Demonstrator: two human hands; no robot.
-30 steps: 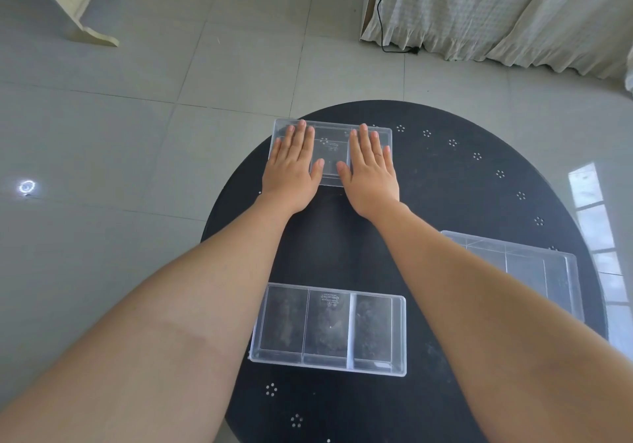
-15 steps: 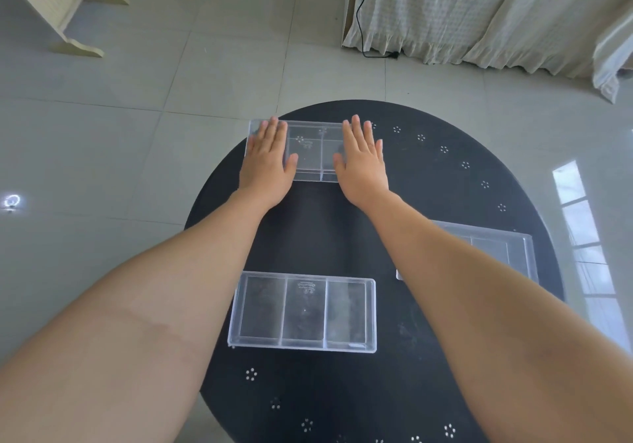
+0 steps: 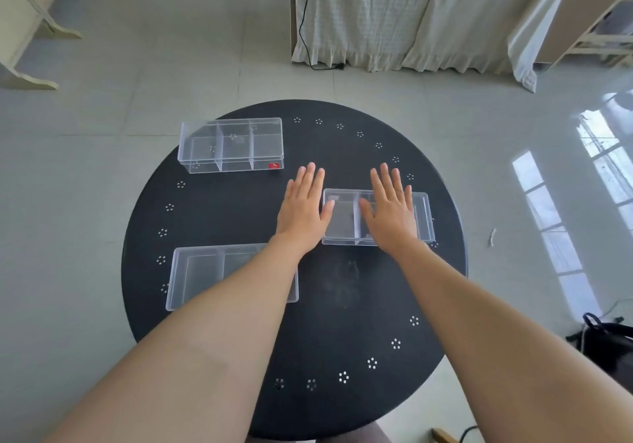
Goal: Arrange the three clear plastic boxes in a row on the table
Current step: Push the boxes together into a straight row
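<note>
Three clear plastic boxes with inner dividers lie on a round black table (image 3: 239, 209). The far box (image 3: 231, 145) sits at the table's far left edge, untouched. The near box (image 3: 202, 276) lies at the left, partly hidden under my left forearm. The right box (image 3: 346, 218) lies at the middle right. My right hand (image 3: 388, 211) is flat and open over that box, fingers spread. My left hand (image 3: 303, 208) is flat and open just left of that box, its thumb at the box's left edge.
The table rim is ringed with small white dot patterns. Tiled floor surrounds the table. White curtains (image 3: 394, 14) hang at the back, pale furniture legs (image 3: 30, 76) stand at the far left, and a dark bag (image 3: 603, 339) lies on the floor at right.
Both hands have left the far box and moved back and to the right, now over and beside the right box. The camera view has shifted as well.
</note>
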